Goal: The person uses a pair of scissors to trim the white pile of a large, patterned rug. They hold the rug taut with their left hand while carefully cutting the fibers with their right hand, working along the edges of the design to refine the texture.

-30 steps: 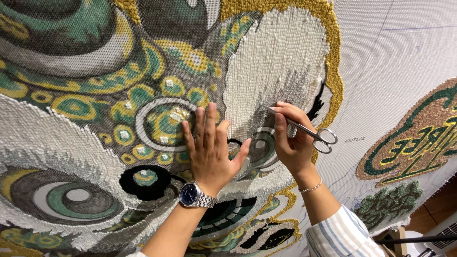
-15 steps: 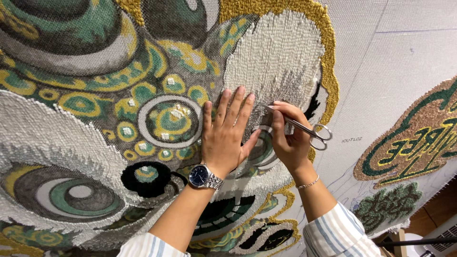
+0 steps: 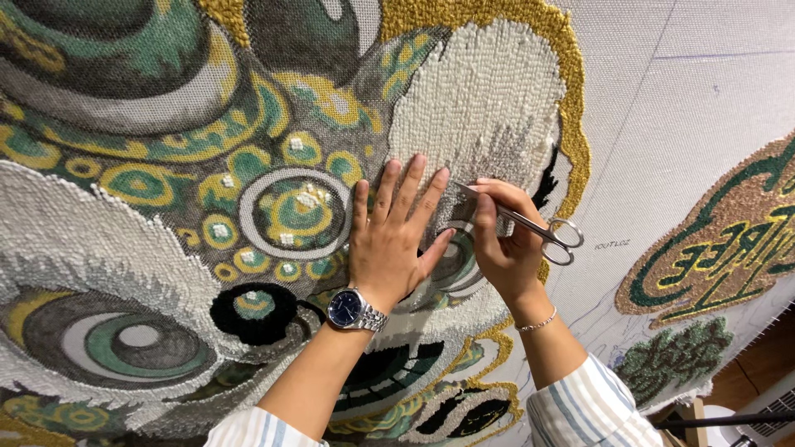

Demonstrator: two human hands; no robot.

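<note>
The small silver metal scissors [image 3: 530, 225] are lying pinched in the right hand [image 3: 505, 248] — fingers closed around the shanks just behind the blades, the two finger loops sticking out free to the right of the grip. The blade tips are pointing up and left from the grip, meeting the tufted cream-white yarn patch [image 3: 480, 108] at its lower edge; whether the blades are parted I cannot tell. Just left of the grip, the left hand [image 3: 393, 240] is pressing flat on the pile, fingers spread and holding nothing, its fingertips reaching up beside the blade tips. A blue-faced steel wristwatch [image 3: 352, 309] is sitting on that wrist, below and left of the grip, and a thin bracelet [image 3: 538, 323] is circling the right wrist directly beneath it. All around — the large tufted rug [image 3: 124, 207] in green, yellow, grey and white rings is stretching across its pale backing cloth [image 3: 687, 124], which is showing bare to the right of the loops.
</note>
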